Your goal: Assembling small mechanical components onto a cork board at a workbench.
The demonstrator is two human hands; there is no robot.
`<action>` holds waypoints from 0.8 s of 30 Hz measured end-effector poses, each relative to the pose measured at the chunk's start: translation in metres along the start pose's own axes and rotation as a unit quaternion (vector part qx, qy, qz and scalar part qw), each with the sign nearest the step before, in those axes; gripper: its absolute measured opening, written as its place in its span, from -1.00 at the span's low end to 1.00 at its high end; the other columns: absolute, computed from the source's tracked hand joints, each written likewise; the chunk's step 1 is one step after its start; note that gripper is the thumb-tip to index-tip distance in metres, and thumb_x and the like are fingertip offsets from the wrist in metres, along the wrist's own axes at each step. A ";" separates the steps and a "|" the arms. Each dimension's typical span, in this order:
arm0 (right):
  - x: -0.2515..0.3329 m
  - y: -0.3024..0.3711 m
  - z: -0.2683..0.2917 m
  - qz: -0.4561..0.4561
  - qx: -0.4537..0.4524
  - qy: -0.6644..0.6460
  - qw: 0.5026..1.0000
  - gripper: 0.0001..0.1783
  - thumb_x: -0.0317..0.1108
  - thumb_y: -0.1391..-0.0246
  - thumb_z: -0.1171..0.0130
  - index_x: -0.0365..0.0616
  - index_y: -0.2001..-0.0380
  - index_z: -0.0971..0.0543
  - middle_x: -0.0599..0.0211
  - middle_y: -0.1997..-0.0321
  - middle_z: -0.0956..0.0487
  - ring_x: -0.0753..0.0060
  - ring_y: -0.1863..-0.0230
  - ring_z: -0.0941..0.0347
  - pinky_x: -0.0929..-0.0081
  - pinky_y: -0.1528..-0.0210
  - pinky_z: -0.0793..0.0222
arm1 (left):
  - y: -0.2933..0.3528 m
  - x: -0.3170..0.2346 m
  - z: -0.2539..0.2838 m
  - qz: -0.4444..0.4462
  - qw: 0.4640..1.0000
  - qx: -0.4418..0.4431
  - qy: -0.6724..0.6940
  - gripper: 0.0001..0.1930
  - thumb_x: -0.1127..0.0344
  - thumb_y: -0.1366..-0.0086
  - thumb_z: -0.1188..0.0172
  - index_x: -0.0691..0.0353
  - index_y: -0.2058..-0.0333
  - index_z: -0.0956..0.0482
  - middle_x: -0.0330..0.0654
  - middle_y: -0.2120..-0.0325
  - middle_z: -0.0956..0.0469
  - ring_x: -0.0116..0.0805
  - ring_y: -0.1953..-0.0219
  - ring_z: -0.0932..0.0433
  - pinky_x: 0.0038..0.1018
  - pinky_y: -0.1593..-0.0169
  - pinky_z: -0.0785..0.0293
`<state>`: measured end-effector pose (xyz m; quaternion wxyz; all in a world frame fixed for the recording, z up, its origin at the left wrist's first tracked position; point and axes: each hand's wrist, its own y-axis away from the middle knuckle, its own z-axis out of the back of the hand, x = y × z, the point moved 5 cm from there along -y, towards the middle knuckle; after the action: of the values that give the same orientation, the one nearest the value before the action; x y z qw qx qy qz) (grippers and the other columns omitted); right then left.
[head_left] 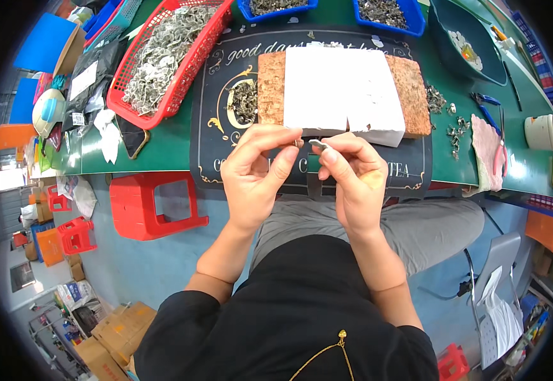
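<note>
Both hands are raised in front of the white block (pixel 337 89), fingertips close together. A tiny brownish piece (pixel 298 143) is pinched between the thumb and forefinger of my left hand (pixel 257 171); its kind is too small to make out. My right hand (pixel 359 181) grips a small flat grey-white piece (pixel 318 144) between thumb and forefinger. The two pieces are slightly apart. Beneath the white block lies a brown, brick-like slab (pixel 410 95) on a black printed mat (pixel 219 120). Small holes and a notch mark the block's near edge.
A red basket (pixel 119 95) of grey-white pieces stands at the left. Blue trays (pixel 419 26) of small metal parts and a dark bin (pixel 441 38) line the far side. Loose metal parts (pixel 457 136), pliers (pixel 487 99) and a pink cloth (pixel 483 149) lie at the right.
</note>
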<state>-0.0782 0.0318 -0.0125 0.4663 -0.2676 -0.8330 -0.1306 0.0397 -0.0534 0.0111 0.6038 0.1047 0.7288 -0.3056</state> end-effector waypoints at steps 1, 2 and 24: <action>0.000 0.000 0.000 0.006 -0.001 0.002 1.000 -0.87 -0.52 -0.10 -0.19 -0.31 0.25 -0.57 0.23 0.27 -0.58 0.61 0.42 -0.41 0.69 0.39 -0.36 | 0.000 0.001 0.000 0.001 1.000 0.001 0.000 -0.78 0.60 -0.18 -0.22 0.39 0.17 -0.59 -0.07 0.20 -0.53 -0.35 0.14 -0.51 -0.50 0.05 -0.45; 0.001 0.001 0.000 0.013 -0.003 0.005 1.000 -0.87 -0.53 -0.10 -0.19 -0.31 0.26 -0.57 0.23 0.26 -0.57 0.61 0.42 -0.40 0.69 0.38 -0.36 | 0.000 0.001 0.000 -0.002 1.000 0.000 0.014 -0.79 0.62 -0.18 -0.21 0.40 0.18 -0.58 -0.05 0.19 -0.53 -0.34 0.12 -0.52 -0.49 0.05 -0.47; -0.001 0.006 -0.008 0.012 -0.008 0.025 1.000 -0.92 -0.51 -0.10 -0.23 -0.31 0.33 -0.61 0.35 0.36 -0.57 0.66 0.34 -0.45 0.73 0.36 -0.34 | 0.003 -0.019 -0.002 -0.201 0.951 0.020 -0.236 -0.80 0.63 -0.01 -0.37 0.37 0.35 -0.59 -0.13 0.45 -0.61 -0.40 0.43 -0.57 -0.56 0.34 -0.51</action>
<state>-0.0692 0.0326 -0.0094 0.4861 -0.2782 -0.8169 -0.1379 0.0447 -0.0460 0.0285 0.6819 -0.1070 0.5654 -0.4516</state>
